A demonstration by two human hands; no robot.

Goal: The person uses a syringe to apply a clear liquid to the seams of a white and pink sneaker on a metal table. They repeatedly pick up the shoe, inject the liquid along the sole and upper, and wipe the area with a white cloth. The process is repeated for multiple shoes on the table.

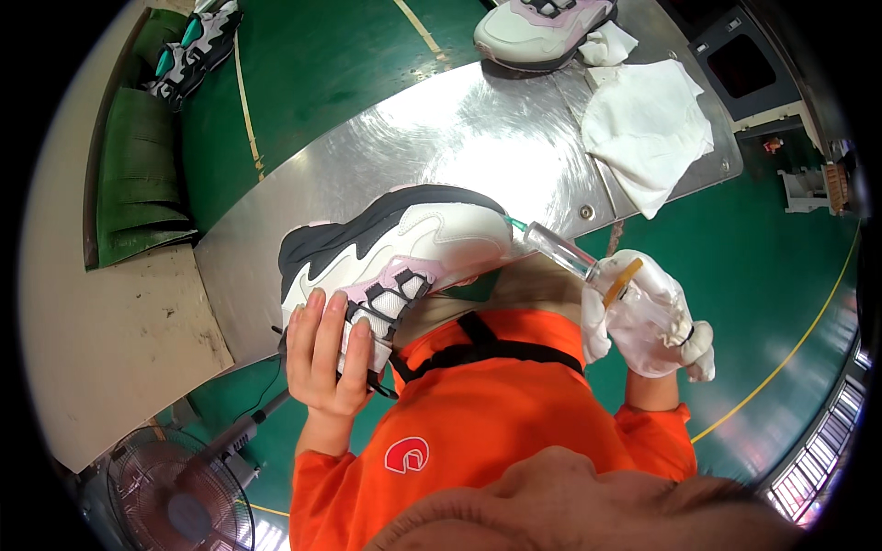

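A white and pink sneaker [432, 241] with a dark sole lies tilted on its side, its toe toward the right and its sole facing away from me. My bare left hand [326, 354] is closed around the heel end, fingers across the laces and collar. In my right hand [643, 317], which wears a white glove, is a clear syringe [559, 250] with an orange-brown flange. Its thin green tip reaches the seam between upper and sole at the toe. Part of the syringe is hidden by the gloved fingers.
Under the sneaker is a shiny metal table [367, 147]. Farther off stand a similar shoe [533, 32] and a white cloth [648, 129]. A green belt [138, 165] carries a black, white and teal shoe [197, 50] at left. A fan [184, 496] stands at lower left.
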